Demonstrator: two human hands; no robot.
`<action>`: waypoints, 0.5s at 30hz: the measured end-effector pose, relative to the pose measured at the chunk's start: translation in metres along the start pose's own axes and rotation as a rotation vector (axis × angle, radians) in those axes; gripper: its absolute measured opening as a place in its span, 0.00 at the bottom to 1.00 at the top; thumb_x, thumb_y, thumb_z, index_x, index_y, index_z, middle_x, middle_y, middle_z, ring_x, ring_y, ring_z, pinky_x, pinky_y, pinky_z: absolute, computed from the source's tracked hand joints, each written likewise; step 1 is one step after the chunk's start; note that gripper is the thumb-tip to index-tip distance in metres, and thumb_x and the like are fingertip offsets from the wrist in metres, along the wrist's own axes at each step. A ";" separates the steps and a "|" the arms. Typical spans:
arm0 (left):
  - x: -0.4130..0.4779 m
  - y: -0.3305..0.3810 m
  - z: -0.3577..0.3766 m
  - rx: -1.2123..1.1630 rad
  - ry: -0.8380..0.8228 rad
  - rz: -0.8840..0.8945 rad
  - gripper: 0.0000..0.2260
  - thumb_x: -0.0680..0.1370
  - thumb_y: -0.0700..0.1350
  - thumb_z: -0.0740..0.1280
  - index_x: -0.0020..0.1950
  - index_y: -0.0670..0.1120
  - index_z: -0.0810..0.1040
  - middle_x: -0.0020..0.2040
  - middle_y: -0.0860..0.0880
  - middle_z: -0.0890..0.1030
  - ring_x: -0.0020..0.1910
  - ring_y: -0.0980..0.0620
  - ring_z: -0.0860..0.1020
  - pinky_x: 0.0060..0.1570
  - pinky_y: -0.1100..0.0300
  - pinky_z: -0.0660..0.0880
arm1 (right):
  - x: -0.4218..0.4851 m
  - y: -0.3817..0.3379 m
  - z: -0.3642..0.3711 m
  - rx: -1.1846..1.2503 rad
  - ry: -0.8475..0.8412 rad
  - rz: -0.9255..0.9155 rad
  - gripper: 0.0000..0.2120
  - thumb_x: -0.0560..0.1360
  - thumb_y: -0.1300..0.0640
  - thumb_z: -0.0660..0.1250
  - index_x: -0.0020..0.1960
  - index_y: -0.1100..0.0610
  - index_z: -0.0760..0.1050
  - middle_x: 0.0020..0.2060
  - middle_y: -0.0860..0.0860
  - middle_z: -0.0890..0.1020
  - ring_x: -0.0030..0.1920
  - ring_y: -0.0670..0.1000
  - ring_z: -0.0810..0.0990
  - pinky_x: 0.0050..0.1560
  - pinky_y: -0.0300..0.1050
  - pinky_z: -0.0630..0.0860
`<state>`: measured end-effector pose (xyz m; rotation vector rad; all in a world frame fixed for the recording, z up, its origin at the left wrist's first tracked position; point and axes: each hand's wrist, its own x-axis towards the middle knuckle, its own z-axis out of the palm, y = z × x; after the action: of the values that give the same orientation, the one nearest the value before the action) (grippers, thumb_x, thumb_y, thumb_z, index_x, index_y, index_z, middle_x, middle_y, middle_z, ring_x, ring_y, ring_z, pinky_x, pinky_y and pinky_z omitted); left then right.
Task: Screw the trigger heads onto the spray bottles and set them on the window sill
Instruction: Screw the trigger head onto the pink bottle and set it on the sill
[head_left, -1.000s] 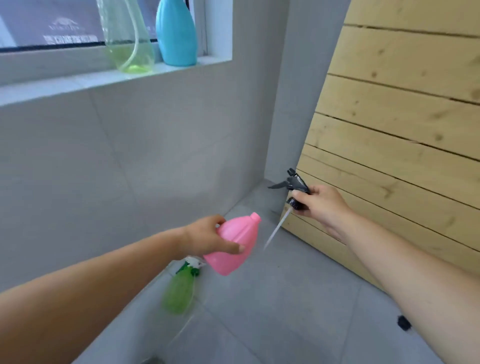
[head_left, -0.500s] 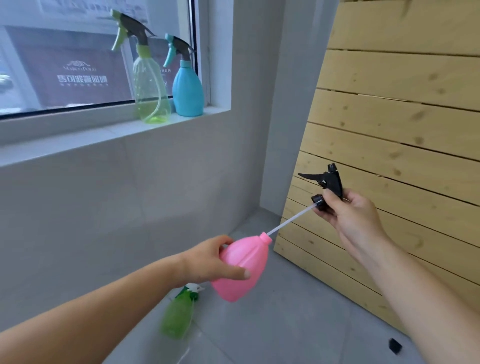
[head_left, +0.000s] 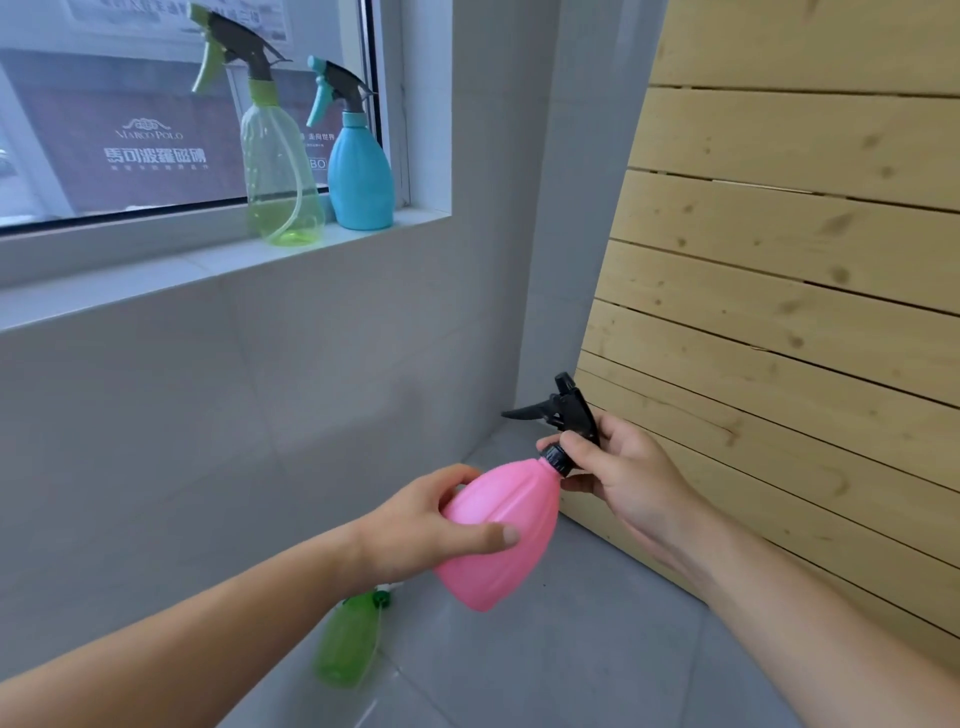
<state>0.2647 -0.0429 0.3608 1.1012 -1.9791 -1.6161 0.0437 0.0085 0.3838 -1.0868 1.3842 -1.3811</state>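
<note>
2 finished bottles stand on the white window sill (head_left: 156, 280): a clear lime bottle (head_left: 283, 176) and a smooth blue bottle (head_left: 361, 179), before glass reading "MARCO POLO". Rough pine slats (head_left: 779, 260) lean at your right. Your left hand (head_left: 415, 525) wraps the ribbed pink bottle (head_left: 498, 525), tilted over the floor; your right hand (head_left: 618, 473) pinches its black trigger head (head_left: 563, 415). 1 green bottle (head_left: 348, 644) lies on grey tile.
</note>
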 end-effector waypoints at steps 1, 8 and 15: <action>0.000 0.000 0.000 -0.003 0.000 0.008 0.27 0.66 0.55 0.79 0.64 0.52 0.78 0.54 0.51 0.84 0.48 0.57 0.84 0.39 0.67 0.78 | 0.000 -0.001 0.000 -0.012 -0.024 0.005 0.09 0.80 0.61 0.63 0.58 0.63 0.75 0.48 0.55 0.86 0.48 0.53 0.83 0.58 0.60 0.77; -0.005 0.004 -0.005 -0.065 -0.008 0.005 0.29 0.64 0.59 0.77 0.63 0.53 0.81 0.54 0.50 0.86 0.50 0.53 0.86 0.42 0.63 0.80 | 0.001 -0.005 -0.008 0.002 -0.225 0.010 0.19 0.69 0.60 0.70 0.60 0.59 0.74 0.51 0.54 0.85 0.49 0.52 0.82 0.52 0.50 0.76; -0.002 0.012 0.006 -0.034 -0.022 -0.055 0.24 0.66 0.55 0.78 0.60 0.52 0.81 0.53 0.50 0.88 0.47 0.55 0.87 0.42 0.63 0.82 | 0.003 0.003 -0.005 0.036 -0.110 0.066 0.09 0.74 0.64 0.71 0.55 0.61 0.77 0.45 0.56 0.83 0.44 0.54 0.82 0.56 0.59 0.78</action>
<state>0.2576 -0.0364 0.3710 1.1387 -1.9438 -1.6910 0.0385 0.0063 0.3804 -1.0684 1.2999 -1.2753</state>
